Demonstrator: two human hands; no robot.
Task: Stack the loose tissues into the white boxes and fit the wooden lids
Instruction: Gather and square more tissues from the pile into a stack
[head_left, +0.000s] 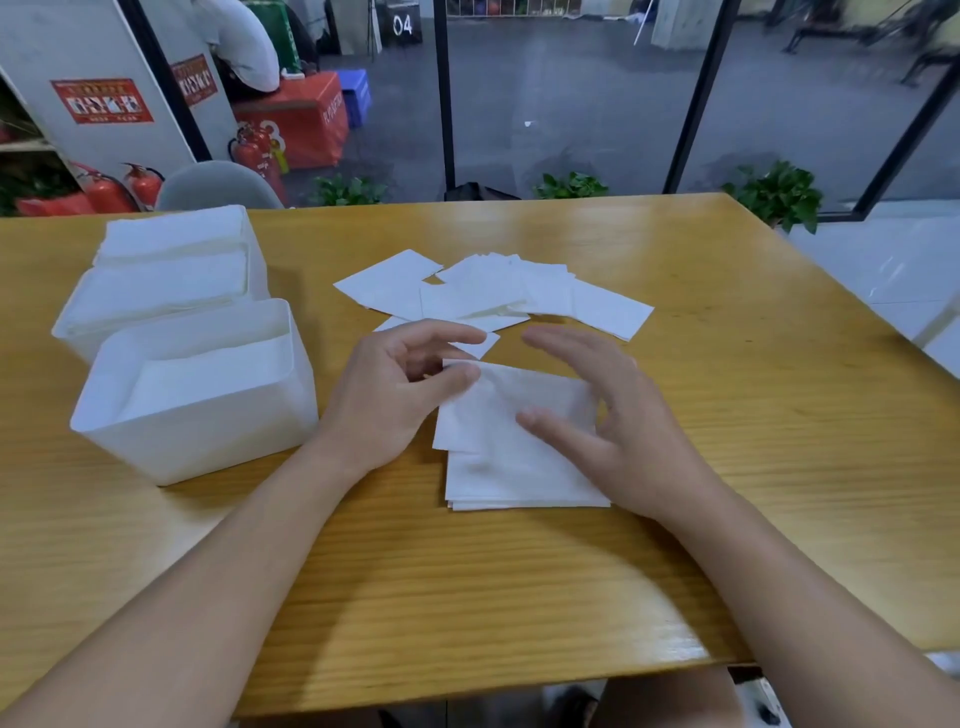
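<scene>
Over on the far left, red fire extinguishers stand on the floor by a white panel, and black window frames run across the back above a grey floor, with leafy green plants along the sill. The yellow wooden table fills the near view. On its left sit 3 white plastic boxes: the rear 2 boxes are packed with tissues to the rim, the nearest box holds a low layer. Centre now: the left hand pinches the top corner of a white square tissue between thumb and fingers, the tissue lying on a neat white stack. Behind them, loose white tissues lie scattered. The right hand hovers with fingers spread, released, thumb touching the tissue.
</scene>
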